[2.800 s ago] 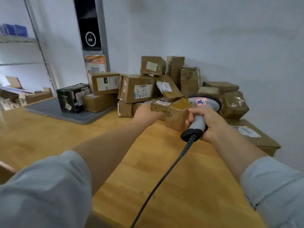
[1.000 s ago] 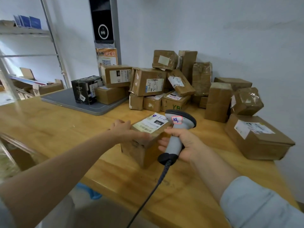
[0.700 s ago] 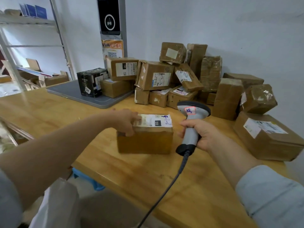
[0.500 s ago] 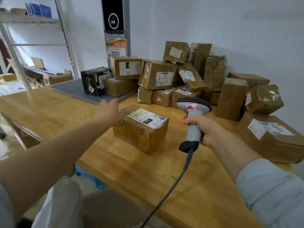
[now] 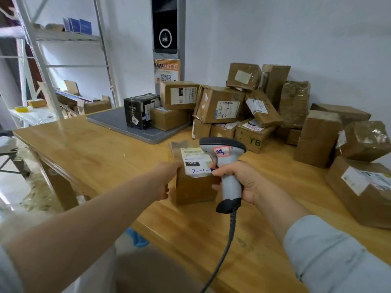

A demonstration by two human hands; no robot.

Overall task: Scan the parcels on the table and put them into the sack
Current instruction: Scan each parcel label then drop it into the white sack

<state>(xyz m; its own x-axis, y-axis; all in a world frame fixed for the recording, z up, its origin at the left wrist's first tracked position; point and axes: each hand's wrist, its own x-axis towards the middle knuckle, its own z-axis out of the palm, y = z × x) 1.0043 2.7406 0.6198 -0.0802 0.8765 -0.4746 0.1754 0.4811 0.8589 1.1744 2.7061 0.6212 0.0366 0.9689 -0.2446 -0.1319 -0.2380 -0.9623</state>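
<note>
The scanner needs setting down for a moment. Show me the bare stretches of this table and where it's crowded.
Widest bare wood: the table left of the parcel, between the grey mat and the near edge. A narrower strip lies between the right hand holding the scanner and the big box at right. The back corner is crowded with stacked parcels.

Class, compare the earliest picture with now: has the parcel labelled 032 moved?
Yes. The parcel has come away from the pile toward the near edge of the table, held by the left hand.
</note>
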